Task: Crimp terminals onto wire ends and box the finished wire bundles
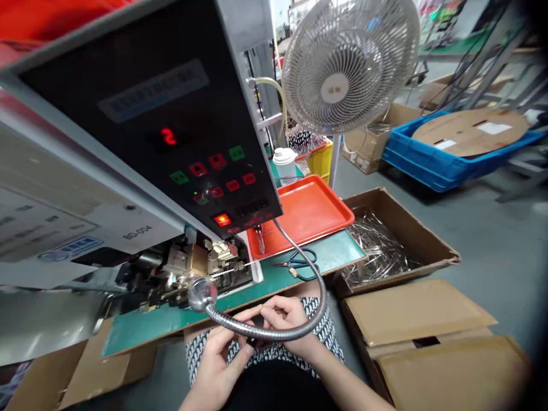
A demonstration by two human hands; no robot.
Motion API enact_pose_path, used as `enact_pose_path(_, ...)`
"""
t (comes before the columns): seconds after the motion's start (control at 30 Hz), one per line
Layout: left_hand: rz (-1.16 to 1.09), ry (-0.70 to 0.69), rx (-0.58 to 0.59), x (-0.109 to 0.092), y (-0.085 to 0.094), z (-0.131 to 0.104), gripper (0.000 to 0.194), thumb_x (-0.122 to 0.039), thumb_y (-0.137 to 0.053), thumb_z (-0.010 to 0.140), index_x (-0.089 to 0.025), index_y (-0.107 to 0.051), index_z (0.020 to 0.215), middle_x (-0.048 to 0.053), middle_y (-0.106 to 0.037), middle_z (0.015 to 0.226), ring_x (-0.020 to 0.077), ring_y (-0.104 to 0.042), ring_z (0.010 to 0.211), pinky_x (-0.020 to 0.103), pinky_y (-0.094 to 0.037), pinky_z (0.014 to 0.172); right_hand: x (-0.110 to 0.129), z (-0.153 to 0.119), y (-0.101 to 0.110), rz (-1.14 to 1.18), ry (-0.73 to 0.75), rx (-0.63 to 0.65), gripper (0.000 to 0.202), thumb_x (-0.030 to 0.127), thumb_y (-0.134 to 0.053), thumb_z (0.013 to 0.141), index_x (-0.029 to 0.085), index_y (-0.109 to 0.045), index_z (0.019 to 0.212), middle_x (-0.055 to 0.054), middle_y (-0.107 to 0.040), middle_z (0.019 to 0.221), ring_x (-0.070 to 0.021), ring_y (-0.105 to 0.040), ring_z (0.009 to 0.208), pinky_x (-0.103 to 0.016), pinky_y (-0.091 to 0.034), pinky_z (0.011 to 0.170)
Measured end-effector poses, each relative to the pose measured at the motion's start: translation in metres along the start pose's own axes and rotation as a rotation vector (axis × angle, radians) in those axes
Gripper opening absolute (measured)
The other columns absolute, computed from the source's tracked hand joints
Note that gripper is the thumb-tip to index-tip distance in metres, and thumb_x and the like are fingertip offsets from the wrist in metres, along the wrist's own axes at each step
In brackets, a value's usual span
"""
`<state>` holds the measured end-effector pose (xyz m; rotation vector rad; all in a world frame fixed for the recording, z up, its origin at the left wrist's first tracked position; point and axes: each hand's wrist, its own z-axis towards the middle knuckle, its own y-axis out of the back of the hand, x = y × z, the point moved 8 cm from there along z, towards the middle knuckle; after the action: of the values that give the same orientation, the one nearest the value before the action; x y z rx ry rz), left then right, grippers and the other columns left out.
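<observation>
My left hand and my right hand are close together above my lap, below the bench edge. Between their fingers is a small dark object, partly hidden and too small to name. Both hands have bent, closed fingers. The bendy metal neck of a lamp crosses in front of them. Beyond the hands, a machine with metal parts sits on the green bench. Scissors with dark handles lie to its right, before an orange tray holding a few small parts.
A control panel with lit red digits hangs at upper left. Behind the tray stand a white cup and a fan. Right of the bench is a carton of thin clear pieces. A blue crate is farther back.
</observation>
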<state>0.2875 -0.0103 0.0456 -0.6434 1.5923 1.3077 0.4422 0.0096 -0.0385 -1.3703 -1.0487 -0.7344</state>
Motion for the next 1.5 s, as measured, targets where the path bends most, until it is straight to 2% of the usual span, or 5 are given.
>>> enact_pose_path(0.37,-0.014,0.033,0.089,0.016,0.019,0.015,0.022,-0.04,-0.079,0.093,-0.019,-0.079,0.088,0.011,-0.075,0.094,0.0229,-0.067,0.081,0.032,-0.056,0.074,0.028,-0.011,0.006,-0.514,0.303,-0.047,0.041,0.023,-0.063,0.09,0.02,-0.045,0.053,0.005,-0.047,0.05,-0.0105,-0.044,0.049,-0.025,-0.032,0.055)
enact_pose_path(0.47,-0.101,0.013,0.1,0.022,0.028,0.016,0.019,-0.036,-0.084,0.09,-0.019,-0.077,0.083,0.008,-0.071,0.093,0.0199,-0.063,0.081,0.028,-0.052,0.072,0.026,-0.018,-0.003,-0.654,0.305,-0.016,0.018,0.02,-0.064,0.087,0.02,-0.063,0.069,0.003,-0.057,0.059,-0.0118,-0.048,0.053,-0.025,-0.034,0.057)
enact_pose_path(0.7,-0.754,0.128,0.162,0.022,0.006,0.016,0.026,-0.039,-0.08,0.091,-0.016,-0.067,0.089,0.013,-0.065,0.113,0.0185,-0.058,0.09,0.024,-0.049,0.068,0.01,-0.021,-0.022,-0.271,0.044,0.117,0.047,0.055,-0.061,0.102,0.016,-0.076,0.081,-0.003,-0.069,0.071,-0.0115,-0.052,0.057,-0.024,-0.038,0.056)
enact_pose_path(0.9,-0.959,0.104,0.102,0.025,0.007,0.021,0.029,-0.037,-0.082,0.086,-0.015,-0.063,0.086,0.017,-0.065,0.124,0.0192,-0.059,0.093,0.025,-0.049,0.067,-0.013,-0.018,-0.056,0.01,-0.281,0.335,0.044,0.059,-0.085,0.085,0.017,-0.081,0.097,-0.001,-0.072,0.072,-0.0064,-0.043,0.046,-0.019,-0.03,0.043)
enact_pose_path(1.5,-0.911,-0.021,-0.117,0.049,0.063,-0.009,0.019,-0.035,-0.078,0.097,-0.018,-0.072,0.091,0.012,-0.07,0.126,0.0275,-0.065,0.124,0.048,-0.048,0.114,-0.005,0.007,-0.096,-0.274,-0.085,0.216,0.032,0.048,-0.079,0.093,0.02,-0.081,0.08,-0.004,-0.075,0.07,-0.0184,-0.063,0.066,-0.03,-0.049,0.067)
